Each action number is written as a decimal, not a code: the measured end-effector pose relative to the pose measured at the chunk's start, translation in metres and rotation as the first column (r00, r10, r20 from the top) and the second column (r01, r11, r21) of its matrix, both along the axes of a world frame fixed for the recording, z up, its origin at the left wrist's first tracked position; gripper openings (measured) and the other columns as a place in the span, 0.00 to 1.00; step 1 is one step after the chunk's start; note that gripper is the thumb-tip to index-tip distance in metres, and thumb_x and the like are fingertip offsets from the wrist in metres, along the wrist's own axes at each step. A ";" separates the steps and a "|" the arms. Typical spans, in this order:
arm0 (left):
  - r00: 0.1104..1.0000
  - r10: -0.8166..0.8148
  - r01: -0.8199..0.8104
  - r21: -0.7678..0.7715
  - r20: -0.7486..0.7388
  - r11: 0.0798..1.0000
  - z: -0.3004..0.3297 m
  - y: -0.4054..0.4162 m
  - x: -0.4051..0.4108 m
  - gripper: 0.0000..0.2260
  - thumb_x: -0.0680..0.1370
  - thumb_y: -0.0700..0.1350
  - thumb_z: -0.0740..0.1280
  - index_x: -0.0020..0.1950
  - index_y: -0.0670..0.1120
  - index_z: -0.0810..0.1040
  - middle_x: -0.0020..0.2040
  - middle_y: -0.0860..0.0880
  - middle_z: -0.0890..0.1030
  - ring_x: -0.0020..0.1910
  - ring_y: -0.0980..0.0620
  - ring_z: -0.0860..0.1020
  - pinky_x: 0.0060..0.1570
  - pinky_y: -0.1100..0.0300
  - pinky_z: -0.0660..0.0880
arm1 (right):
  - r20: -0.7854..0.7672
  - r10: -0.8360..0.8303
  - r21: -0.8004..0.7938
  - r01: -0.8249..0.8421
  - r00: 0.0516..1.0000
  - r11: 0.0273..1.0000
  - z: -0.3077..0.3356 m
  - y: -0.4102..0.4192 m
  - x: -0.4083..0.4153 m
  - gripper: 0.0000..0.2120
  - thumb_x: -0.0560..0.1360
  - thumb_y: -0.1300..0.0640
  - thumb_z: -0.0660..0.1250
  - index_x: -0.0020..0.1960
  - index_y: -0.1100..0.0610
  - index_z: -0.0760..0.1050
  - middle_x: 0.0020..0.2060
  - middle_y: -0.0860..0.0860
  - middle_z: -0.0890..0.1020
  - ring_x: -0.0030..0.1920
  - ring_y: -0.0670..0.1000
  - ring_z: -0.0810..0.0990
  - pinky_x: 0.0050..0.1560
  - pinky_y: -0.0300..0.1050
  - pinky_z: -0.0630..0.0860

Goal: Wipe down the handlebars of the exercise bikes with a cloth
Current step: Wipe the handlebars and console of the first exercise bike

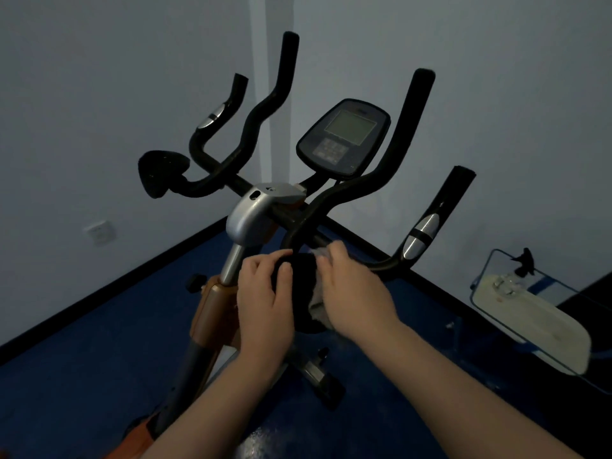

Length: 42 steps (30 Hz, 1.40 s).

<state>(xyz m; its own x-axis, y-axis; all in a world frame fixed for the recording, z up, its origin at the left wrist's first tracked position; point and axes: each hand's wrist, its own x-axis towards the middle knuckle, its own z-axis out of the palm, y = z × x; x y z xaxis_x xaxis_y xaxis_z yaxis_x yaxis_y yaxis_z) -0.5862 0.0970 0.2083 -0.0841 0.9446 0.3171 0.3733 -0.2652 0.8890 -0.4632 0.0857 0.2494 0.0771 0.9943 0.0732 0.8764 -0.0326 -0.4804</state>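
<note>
An exercise bike fills the middle of the head view, with black handlebars (334, 197) branching up and outward around a console (344, 137). A black elbow pad (303, 289) sits at the near right end of the bars. My left hand (265, 299) grips that pad from its left side, fingers curled over the top. My right hand (354, 293) presses a grey-white cloth (316, 301) against the pad's right side; most of the cloth is hidden under the palm. A second elbow pad (162, 170) sits at the far left.
The bike's silver stem (248, 217) and orange frame (212, 309) stand below my left hand. A light, rounded-rectangular mirror-like object in a wire frame (530, 323) lies on the blue floor at the right. Grey walls meet in a corner behind the bike, with a wall socket (99, 231) at the left.
</note>
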 end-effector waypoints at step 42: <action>0.906 0.169 -0.061 0.274 -0.388 0.960 0.013 0.035 0.020 0.11 0.75 0.40 0.57 0.52 0.46 0.77 0.46 0.48 0.79 0.43 0.48 0.76 0.41 0.56 0.66 | 0.261 0.196 0.062 -0.219 0.945 0.974 -0.007 0.072 0.039 0.19 0.79 0.42 0.55 0.59 0.54 0.70 0.51 0.56 0.79 0.50 0.58 0.78 0.41 0.49 0.69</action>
